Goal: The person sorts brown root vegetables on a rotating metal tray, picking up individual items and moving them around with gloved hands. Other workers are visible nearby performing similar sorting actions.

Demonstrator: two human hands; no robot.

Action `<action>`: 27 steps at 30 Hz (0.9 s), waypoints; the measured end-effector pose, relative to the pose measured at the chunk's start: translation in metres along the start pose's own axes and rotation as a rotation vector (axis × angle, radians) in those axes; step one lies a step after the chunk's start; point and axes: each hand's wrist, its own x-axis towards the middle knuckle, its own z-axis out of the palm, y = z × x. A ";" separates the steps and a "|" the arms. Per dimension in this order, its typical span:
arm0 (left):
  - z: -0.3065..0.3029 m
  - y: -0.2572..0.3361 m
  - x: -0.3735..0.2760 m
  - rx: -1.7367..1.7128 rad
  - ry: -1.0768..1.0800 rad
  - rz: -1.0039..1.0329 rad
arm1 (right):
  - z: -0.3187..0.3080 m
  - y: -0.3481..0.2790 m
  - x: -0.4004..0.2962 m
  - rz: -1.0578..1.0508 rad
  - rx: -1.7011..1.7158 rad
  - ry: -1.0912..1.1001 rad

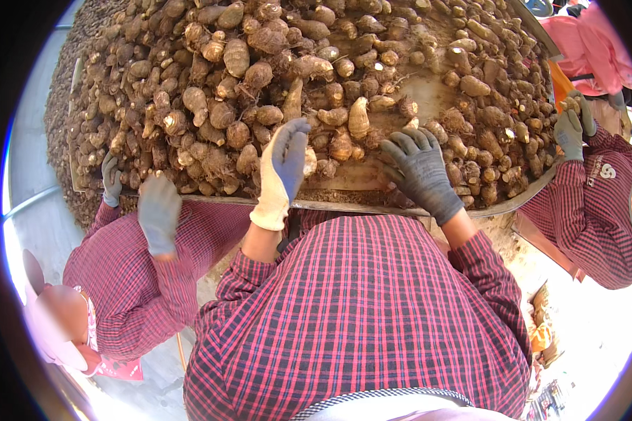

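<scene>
Many brown, hairy corms that look like taro lie heaped on a wooden-bottomed work table (342, 176) before me. My left hand (284, 171), in a cream and blue glove, is raised on edge over the near side, fingers straight and close together. Against its palm side shows a corm with a pale end (309, 161), partly hidden; whether it is gripped I cannot tell. My right hand (418, 166), in a dark grey glove, hovers palm down with fingers spread. Just beyond its fingertips lies a corm with a pale cut end (412, 123). A plump ringed corm (358, 118) lies between both hands.
The table's raised rim (342, 206) runs before my body. At left a co-worker's gloved hand (159, 213) is over the heap; at right, another co-worker's gloved hands (571, 126) hold a corm. A person in pink (592, 47) is at the far right.
</scene>
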 end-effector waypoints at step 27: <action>0.101 -0.021 -0.011 -0.142 -0.628 0.008 | -0.055 -0.049 0.011 0.307 0.599 0.388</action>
